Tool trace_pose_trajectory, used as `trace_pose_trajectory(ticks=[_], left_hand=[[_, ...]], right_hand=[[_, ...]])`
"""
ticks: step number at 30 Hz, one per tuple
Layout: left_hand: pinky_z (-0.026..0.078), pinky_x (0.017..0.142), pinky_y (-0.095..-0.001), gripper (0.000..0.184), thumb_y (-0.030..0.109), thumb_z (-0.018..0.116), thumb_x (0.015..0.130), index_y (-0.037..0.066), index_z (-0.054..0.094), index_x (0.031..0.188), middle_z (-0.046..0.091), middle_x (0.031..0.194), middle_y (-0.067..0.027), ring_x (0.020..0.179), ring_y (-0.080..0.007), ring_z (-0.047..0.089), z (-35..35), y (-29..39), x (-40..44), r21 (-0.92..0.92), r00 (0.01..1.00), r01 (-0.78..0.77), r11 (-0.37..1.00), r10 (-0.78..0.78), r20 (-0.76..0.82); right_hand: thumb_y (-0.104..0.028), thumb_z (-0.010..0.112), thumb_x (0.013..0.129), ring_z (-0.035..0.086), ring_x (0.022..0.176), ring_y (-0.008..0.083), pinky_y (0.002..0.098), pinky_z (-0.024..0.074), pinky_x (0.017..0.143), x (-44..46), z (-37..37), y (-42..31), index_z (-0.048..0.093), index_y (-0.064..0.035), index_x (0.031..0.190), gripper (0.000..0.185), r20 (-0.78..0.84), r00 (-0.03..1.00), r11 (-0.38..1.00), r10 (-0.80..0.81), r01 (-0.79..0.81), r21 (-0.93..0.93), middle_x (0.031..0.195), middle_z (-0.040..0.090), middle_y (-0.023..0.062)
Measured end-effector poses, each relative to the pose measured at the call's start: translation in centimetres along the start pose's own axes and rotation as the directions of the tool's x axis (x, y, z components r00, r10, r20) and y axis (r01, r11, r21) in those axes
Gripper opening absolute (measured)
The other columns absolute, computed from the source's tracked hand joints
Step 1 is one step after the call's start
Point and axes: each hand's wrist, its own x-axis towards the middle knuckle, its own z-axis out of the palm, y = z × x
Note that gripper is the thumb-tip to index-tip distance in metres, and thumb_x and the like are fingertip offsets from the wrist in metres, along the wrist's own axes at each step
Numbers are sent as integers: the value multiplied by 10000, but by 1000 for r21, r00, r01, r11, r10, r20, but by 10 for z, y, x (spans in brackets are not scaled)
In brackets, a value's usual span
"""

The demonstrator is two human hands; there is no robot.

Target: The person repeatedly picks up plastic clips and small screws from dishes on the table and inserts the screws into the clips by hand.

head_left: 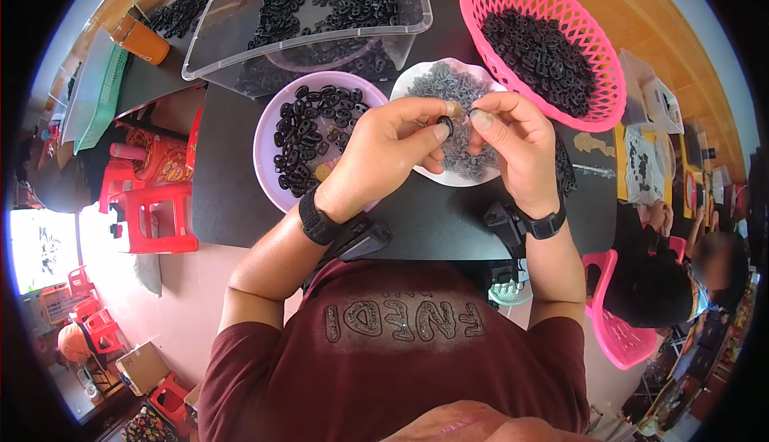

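Note:
My left hand [400, 142] pinches a small black part [445, 125] between thumb and fingertips. Close by on the right, my right hand [517, 142] has its thumb and fingertips pressed together; whatever they hold is too small to make out. Both hands are over a white bowl [407, 90] of small grey pieces [448, 86]. Beneath and left of my left wrist is a purple bowl [263, 154] with black oval parts [308, 126]. A pink basket [613, 82] full of black parts [541, 58] stands at the upper right.
A clear plastic bin [312, 40] of black parts stands at the back of the dark table [232, 194]. Red stools [156, 222] are at the left and a pink chair [621, 334] at the right. Other people [653, 282] sit at the far right.

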Motion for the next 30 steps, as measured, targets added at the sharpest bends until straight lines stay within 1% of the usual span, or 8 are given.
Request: trace_pose_trajectory(ticks=[2,6,12,14,20,27,29,30], left_hand=[[579,695,-278,220,44,589,953,-38,604,1157,658,954,-75,769,-130,652,0,3,0,-82,1000,19,996,-18,6],[578,711,-276,208,38,596,949,-39,600,1142,661,971,-84,793,-135,658,-1,2,1,-104,999,39,994,-42,-21],[578,720,-266,192,14,630,921,-45,624,1104,678,939,-81,813,-133,669,1,-1,0,-24,1000,-7,1000,7,-10],[571,709,-253,177,10,642,909,-48,641,1076,692,918,-76,794,-123,672,4,-2,-1,41,997,-54,998,56,-49],[557,682,-243,174,21,655,900,-50,651,1058,705,908,-72,769,-110,672,4,-2,-2,118,995,-56,991,65,-80],[556,677,-245,182,34,647,911,-51,639,1072,705,914,-74,770,-107,669,5,-6,0,51,994,-58,997,63,-92],[569,728,-265,199,39,620,943,-46,601,1121,681,1009,-90,848,-134,669,4,-5,0,75,998,-31,997,34,-48],[569,728,-265,199,39,620,943,-46,601,1121,681,1009,-90,848,-134,669,4,-5,0,74,998,-31,997,34,-48]], right_hand=[[-57,642,922,611,724,120,255,498,663,-1,-2,1,619,5,1073,165,53,999,999,8,-6,-39,870,637,43],[-58,644,920,611,726,121,254,498,660,-1,-1,1,620,1,1073,165,65,998,999,13,-9,-52,870,636,40],[-60,643,923,602,720,114,252,494,648,0,-2,-1,623,-2,1066,155,51,998,996,42,-38,-76,865,632,36],[-63,642,926,595,711,108,248,489,642,0,-2,-1,627,-3,1055,143,58,998,994,37,-30,-106,844,626,30],[-68,643,928,592,697,107,242,485,629,0,-1,-4,623,1,1046,138,57,997,986,46,-36,-165,815,622,29],[-65,639,930,641,718,132,253,526,669,-2,4,-6,613,6,1054,145,66,995,993,70,-63,-97,859,644,53],[-62,634,933,653,726,139,257,537,684,-2,4,-5,614,6,1050,137,76,996,995,53,-46,-83,872,648,60],[-62,634,933,653,726,139,257,537,684,-2,3,-4,614,6,1050,137,76,996,995,53,-47,-84,872,648,60]])
